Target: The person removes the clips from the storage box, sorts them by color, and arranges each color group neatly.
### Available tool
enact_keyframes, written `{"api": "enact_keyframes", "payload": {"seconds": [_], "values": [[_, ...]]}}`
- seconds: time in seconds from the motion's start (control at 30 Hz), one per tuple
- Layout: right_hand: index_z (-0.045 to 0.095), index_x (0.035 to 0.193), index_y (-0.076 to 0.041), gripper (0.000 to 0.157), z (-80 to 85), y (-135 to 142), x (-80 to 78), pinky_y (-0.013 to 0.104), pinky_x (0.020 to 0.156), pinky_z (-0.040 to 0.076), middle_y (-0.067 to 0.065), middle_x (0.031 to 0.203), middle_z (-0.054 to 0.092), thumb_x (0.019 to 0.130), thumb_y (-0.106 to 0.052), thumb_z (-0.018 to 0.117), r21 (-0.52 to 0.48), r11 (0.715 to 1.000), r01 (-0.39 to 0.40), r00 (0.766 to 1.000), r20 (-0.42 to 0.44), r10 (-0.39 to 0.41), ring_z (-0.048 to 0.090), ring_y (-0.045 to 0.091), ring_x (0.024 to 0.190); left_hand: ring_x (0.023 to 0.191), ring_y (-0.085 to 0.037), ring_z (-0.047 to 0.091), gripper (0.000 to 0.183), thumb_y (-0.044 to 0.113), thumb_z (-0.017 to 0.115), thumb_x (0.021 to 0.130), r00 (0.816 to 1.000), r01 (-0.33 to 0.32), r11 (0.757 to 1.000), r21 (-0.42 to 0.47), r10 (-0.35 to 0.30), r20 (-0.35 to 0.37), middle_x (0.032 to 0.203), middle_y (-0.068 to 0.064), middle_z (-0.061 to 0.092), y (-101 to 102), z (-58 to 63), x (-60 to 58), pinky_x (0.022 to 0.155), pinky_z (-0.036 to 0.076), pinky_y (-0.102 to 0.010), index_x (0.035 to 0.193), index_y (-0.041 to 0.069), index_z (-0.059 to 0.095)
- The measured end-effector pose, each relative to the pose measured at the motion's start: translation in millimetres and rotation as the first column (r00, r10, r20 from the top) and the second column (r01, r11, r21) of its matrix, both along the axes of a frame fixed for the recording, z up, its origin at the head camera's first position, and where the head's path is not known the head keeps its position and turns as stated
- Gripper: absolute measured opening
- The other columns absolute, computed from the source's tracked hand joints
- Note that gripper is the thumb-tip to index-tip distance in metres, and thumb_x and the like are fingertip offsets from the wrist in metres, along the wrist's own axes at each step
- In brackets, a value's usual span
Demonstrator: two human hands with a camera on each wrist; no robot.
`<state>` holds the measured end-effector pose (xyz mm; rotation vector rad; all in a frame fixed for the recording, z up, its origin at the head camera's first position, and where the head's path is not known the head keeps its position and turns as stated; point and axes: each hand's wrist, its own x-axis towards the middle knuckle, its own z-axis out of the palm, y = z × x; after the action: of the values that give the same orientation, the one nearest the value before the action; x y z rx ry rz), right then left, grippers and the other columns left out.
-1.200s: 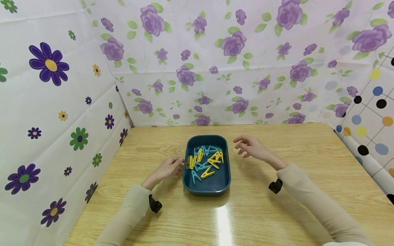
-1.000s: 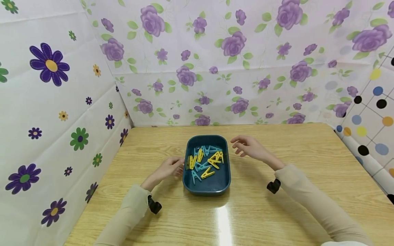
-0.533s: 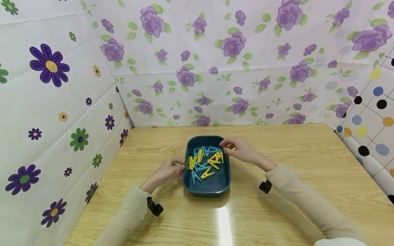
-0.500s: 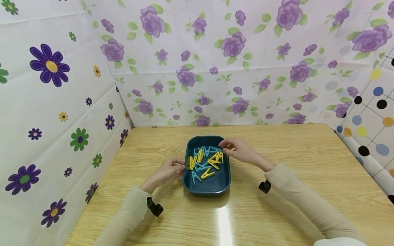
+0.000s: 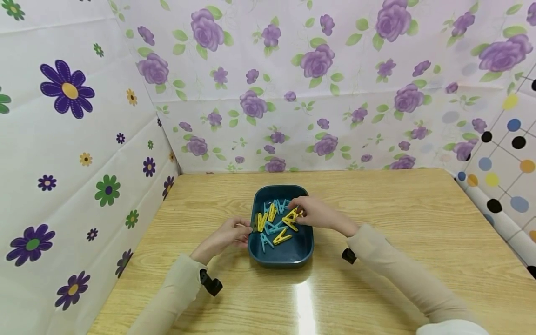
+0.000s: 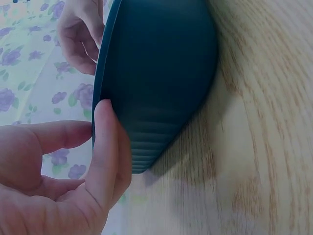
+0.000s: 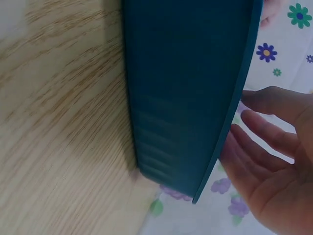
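Some overlapping yellow clothespins [image 5: 289, 220] lie in the dark-blue bin [image 5: 281, 264] just under the right hand [image 5: 315, 212], the nearer one, which curves over them, though whether it pinches any I cannot tell, while the left hand [image 5: 228, 236] pinches the bin's left rim [image 6: 100, 63].

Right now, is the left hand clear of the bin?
No, the left hand pinches the rim of the bin between its fingers.
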<state>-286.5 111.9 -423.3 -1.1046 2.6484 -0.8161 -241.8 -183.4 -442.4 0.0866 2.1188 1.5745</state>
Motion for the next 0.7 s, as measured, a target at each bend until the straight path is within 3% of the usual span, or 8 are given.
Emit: {"api": "enact_keyframes", "payload": {"seconds": [0.23, 0.5, 0.7], "values": [[0.064, 0.116, -0.002, 0.030, -3.0, -15, 2.3, 0.034, 0.077, 0.055, 0.016, 0.112, 0.067, 0.087, -0.005, 0.068, 0.123, 0.992, 0.000, 0.997, -0.081, 0.010, 0.065, 0.027, 0.093, 0.069, -0.012, 0.062, 0.026, 0.010, 0.050, 0.099, 1.000, -0.007, 1.000, 0.002, 0.007, 0.017, 0.092, -0.014, 0.061, 1, 0.0, 0.7, 0.069, 0.058, -0.029, 0.118, -0.007, 0.048], [0.065, 0.110, -0.005, 0.028, -8.1, -31, 9.3, 0.035, 0.071, 0.055, 0.010, 0.102, 0.067, 0.085, -0.013, 0.074, 0.267, 0.955, 0.132, 0.980, -0.180, -0.085, 0.063, 0.019, 0.087, 0.069, -0.012, 0.061, 0.025, 0.010, 0.050, 0.098, 0.999, -0.024, 0.999, -0.021, 0.025, 0.031, 0.091, -0.013, 0.061, 4, 1.2, 0.0, 0.065, 0.057, -0.026, 0.117, -0.006, 0.048], [0.066, 0.099, -0.007, 0.023, -16.6, -36, 11.3, 0.029, 0.060, 0.049, 0.004, 0.088, 0.065, 0.081, -0.015, 0.077, 0.272, 0.940, 0.204, 0.957, -0.258, -0.133, 0.056, 0.013, 0.073, 0.069, -0.012, 0.062, 0.024, 0.011, 0.050, 0.098, 0.999, -0.032, 0.999, -0.036, 0.033, 0.035, 0.090, -0.012, 0.062, 4, 0.6, -1.5, 0.065, 0.058, -0.026, 0.116, -0.005, 0.049]]}}
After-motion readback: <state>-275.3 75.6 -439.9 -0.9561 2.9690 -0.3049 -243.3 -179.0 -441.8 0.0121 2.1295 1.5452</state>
